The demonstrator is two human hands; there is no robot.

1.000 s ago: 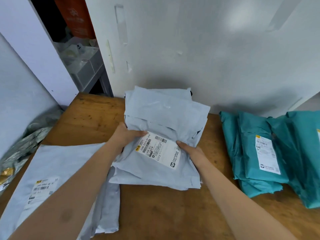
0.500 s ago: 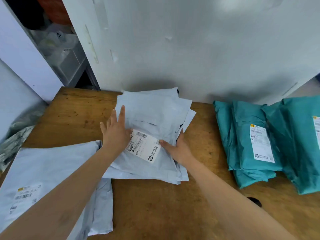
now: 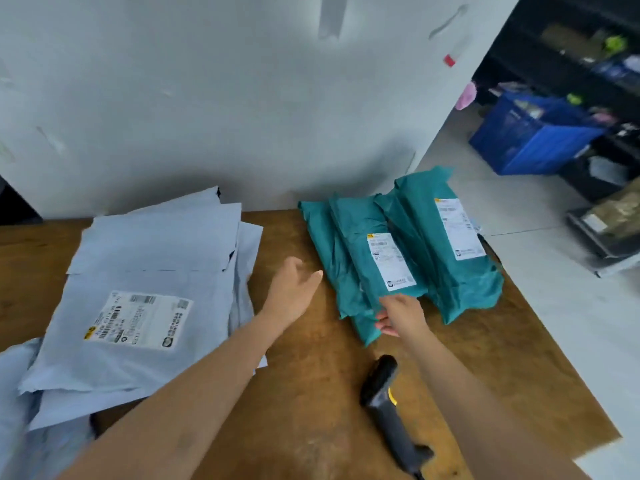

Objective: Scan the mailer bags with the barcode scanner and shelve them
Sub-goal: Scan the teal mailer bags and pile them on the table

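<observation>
Wooden table (image 3: 311, 393) against white wall (image 3: 242, 98); pale floor (image 3: 502, 188) at right, blue crate (image 3: 530, 140), dark shelving (image 3: 571, 46) behind it, blurred.

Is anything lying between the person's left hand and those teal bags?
Nothing visible does. Only bare table separates the open left hand from the teal bags. The right hand already touches their near edge, and the scanner lies nearer the person, out of the way.

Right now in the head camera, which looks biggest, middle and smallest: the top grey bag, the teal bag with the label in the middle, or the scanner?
1. Grey bag, clearly biggest.
2. Teal bag.
3. Scanner, smallest, though it lies nearer the camera, so its real size against the teal bag is unsure.
</observation>
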